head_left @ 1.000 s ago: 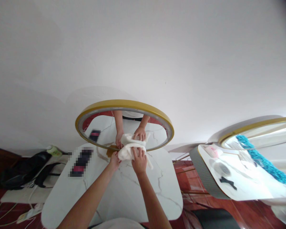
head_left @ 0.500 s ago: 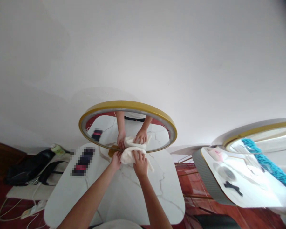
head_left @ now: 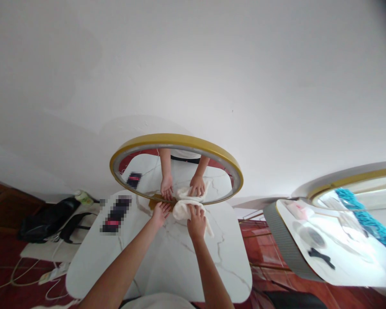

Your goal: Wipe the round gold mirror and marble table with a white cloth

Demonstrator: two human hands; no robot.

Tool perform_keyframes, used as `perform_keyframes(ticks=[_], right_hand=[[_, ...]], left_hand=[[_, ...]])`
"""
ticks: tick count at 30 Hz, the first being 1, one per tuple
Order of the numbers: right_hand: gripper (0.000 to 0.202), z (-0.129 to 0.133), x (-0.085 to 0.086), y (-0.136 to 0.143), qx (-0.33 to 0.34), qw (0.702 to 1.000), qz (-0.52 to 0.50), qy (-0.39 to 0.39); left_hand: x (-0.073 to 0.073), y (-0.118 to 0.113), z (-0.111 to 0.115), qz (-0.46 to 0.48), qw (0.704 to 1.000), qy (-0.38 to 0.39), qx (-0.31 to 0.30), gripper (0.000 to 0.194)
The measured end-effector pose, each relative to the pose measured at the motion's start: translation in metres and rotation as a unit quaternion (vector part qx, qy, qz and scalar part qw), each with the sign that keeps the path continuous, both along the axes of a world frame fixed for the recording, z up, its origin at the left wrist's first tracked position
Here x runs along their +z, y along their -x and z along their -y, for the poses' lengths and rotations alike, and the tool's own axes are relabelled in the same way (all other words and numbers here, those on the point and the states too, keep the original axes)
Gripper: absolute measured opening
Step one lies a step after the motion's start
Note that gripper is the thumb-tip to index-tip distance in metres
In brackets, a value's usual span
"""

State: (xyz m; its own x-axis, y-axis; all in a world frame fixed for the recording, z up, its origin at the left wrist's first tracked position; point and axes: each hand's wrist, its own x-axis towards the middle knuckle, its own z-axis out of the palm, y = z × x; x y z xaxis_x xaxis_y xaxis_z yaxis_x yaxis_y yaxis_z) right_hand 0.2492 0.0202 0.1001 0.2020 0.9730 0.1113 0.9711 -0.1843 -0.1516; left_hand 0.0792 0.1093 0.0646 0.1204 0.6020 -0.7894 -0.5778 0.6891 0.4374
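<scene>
On the marbled white table (head_left: 176,266), my right hand (head_left: 197,221) presses its fingers over a bunched white cloth (head_left: 182,210). The cloth lies crumpled below the rim of a round gold-framed mirror (head_left: 176,139), with a loose end trailing to the right. My left hand (head_left: 161,213) is apart from the cloth, palm partly turned up, fingers stretched beside the gold mirror base (head_left: 153,202). Nothing shows in that hand. Both hands and the cloth are reflected in the mirror.
A blurred-out dark item with a pink band (head_left: 116,214) lies on the table's left. A black bag (head_left: 48,219) rests on a pale seat at left, near cables and a power strip (head_left: 53,273). At right stands another table (head_left: 283,240) with a second mirror and a black item (head_left: 321,257).
My left hand has let go of the cloth and opened. The cloth has shifted a little to the right under my right hand. The whole view has moved slightly.
</scene>
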Motion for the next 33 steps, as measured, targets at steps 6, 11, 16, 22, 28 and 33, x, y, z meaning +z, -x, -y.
perform_keyframes(ticks=[6,11,16,22,28,33], right_hand=[[0.068,0.002,0.024,-0.009,-0.024,0.994,-0.017,-0.109],[0.070,-0.001,0.021,-0.011,-0.041,0.995,-0.040,-0.087],[0.069,0.005,-0.002,-0.014,-0.056,0.996,-0.065,-0.015],[0.063,0.029,-0.006,-0.038,-0.024,0.978,-0.171,-0.115],[0.054,0.047,0.020,-0.093,-0.085,0.899,-0.299,-0.309],[0.057,0.037,0.105,-0.124,-0.031,0.866,-0.268,-0.421]], left_hand=[[0.000,0.001,0.001,0.000,1.000,-0.004,-0.007,0.024],[0.003,-0.001,0.003,-0.010,1.000,-0.008,-0.011,0.023],[0.012,-0.002,0.005,-0.052,0.998,-0.016,-0.034,0.024],[0.050,-0.020,0.029,-0.125,0.981,-0.094,-0.118,0.019],[0.180,-0.050,0.062,-0.153,0.844,-0.454,-0.243,0.019],[0.310,-0.084,0.062,-0.288,0.673,-0.658,-0.176,0.026]])
